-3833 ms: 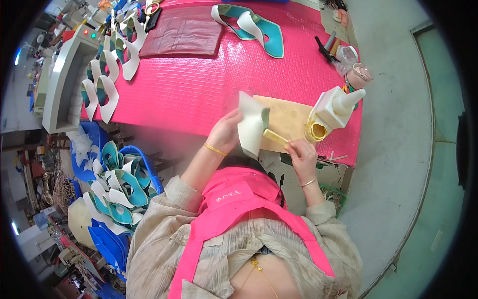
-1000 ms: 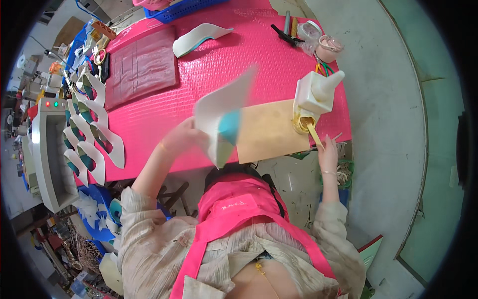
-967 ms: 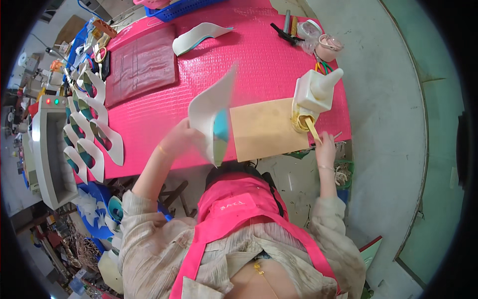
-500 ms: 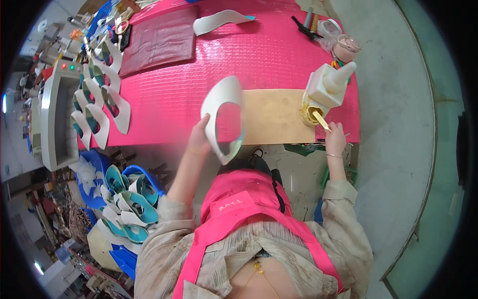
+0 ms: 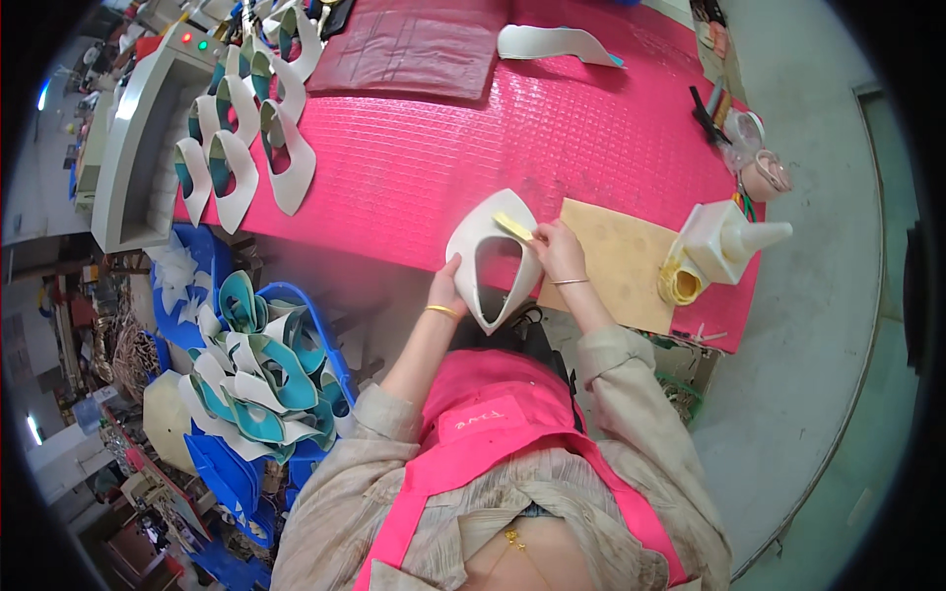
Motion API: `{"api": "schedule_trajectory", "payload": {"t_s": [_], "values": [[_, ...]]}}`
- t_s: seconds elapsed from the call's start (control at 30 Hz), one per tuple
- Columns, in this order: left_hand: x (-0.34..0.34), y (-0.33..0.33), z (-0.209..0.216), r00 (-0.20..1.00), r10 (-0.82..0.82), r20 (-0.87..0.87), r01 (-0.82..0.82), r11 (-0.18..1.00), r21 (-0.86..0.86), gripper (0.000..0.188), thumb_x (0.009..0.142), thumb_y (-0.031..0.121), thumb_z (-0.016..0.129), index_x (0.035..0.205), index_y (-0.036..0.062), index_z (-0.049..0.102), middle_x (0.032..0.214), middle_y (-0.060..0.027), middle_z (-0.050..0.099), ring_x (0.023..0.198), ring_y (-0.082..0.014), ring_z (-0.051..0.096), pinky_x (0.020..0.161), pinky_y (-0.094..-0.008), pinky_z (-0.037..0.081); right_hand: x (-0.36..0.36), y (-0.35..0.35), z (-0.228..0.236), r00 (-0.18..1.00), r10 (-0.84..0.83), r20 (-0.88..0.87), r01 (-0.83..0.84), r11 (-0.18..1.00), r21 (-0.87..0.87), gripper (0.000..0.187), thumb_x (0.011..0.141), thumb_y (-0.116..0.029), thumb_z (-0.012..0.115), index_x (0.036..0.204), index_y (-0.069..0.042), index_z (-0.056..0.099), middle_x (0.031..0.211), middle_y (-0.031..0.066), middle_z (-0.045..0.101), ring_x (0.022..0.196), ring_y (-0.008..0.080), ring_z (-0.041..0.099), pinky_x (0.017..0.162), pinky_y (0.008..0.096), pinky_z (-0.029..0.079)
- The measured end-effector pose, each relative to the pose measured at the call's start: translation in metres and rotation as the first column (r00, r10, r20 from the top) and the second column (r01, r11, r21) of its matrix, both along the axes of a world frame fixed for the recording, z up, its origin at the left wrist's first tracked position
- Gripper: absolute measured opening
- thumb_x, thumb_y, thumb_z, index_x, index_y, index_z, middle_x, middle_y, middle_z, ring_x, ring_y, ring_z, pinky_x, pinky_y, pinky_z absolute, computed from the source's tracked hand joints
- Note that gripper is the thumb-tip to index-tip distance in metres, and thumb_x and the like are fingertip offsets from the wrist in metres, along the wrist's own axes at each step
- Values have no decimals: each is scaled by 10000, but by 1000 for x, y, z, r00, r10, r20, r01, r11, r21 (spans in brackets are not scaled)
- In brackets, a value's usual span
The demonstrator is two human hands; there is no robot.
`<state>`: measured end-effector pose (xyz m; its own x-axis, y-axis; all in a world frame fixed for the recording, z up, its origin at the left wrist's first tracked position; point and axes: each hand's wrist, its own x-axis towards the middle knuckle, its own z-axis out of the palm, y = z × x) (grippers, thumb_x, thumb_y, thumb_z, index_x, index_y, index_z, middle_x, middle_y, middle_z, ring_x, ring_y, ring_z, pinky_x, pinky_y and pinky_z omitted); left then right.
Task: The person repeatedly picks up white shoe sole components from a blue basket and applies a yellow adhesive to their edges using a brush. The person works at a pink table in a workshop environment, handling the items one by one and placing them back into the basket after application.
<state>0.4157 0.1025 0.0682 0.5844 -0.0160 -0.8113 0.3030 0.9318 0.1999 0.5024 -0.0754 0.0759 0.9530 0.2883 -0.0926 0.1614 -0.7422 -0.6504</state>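
Observation:
My left hand (image 5: 448, 288) grips a white shoe upper (image 5: 471, 239) by its left side. The upper has a pointed toe and a large oval opening, and hangs over the table's near edge. In my closed right hand (image 5: 560, 252) is a flat yellow spreader (image 5: 511, 227). Its end lies on or just above the white upper, near the opening's upper right rim; contact I cannot tell. To the right, an open jar with yellowish residue on its rim (image 5: 680, 284) stands against a white squeeze bottle (image 5: 717, 241) with a cone nozzle.
A tan board (image 5: 616, 258) lies on the pink-covered table (image 5: 414, 167). Several finished-looking uppers (image 5: 288, 163) stand at the left beside a grey machine (image 5: 138, 148). Another upper (image 5: 557, 44) lies at the back, near a dark red mat (image 5: 404, 49). Below left, a blue basket (image 5: 340, 345) holds stacked uppers.
My right hand has moved left from the jar with the spreader, out of the jar and over to the upper. The upper has turned and come lower in view. The whole view has shifted.

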Motion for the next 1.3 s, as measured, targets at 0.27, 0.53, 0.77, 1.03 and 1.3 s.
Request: {"api": "schedule_trajectory", "payload": {"t_s": [0.27, 0.53, 0.77, 1.03, 1.3], "values": [[-8, 7, -23, 999, 35, 15, -35, 999, -11, 387, 874, 208, 431, 1168, -42, 397, 1151, -182, 486, 1060, -305, 463, 931, -408, 347, 21, 23, -4, 992, -108, 59, 114, 988, -106, 125, 714, -170, 596, 775, -61, 593, 790, 95, 508, 721, 275, 548, 616, 378, 439], [-7, 15, -15, 983, -42, 178, 46, 999, -18, 428, 916, 284, 312, 1205, -28, 362, 1174, -159, 464, 1081, -270, 452, 939, -386, 345, 4, 15, 27, 902, 365, -232, -293, 910, 294, 132, 693, -121, 643, 781, -27, 611, 753, 86, 508, 692, 214, 540, 630, 311, 435], [3, 0, 115, 918, -278, 283, 198, 939, 281, 412, 889, 321, 411, 1091, -32, 479, 981, -116, 569, 866, -175, 559, 773, -303, 437, -10, -42, 142, 879, 476, -10, -417, 780, 468, 125, 675, -76, 665, 776, -21, 618, 723, 50, 529, 714, 159, 518, 634, 277, 412], [47, 4, 144, 903, -359, 236, 165, 796, 583, 392, 893, 332, 413, 972, -32, 536, 853, -106, 602, 721, -172, 591, 648, -300, 479, -48, -55, 172, 671, 680, 297, -717, 697, 25, 198, 638, -92, 686, 823, -78, 616, 736, 67, 535, 582, 177, 544, 490, 270, 435], [60, 11, 163, 907, -354, 228, 234, 874, 425, 483, 912, 398, 298, 1091, -20, 460, 961, -123, 574, 827, -209, 591, 725, -337, 487, -21, -64, 198, 828, 406, 386, -507, 837, 206, 238, 644, -64, 699, 871, -72, 631, 723, 43, 506, 560, 154, 502, 474, 262, 395]]}}
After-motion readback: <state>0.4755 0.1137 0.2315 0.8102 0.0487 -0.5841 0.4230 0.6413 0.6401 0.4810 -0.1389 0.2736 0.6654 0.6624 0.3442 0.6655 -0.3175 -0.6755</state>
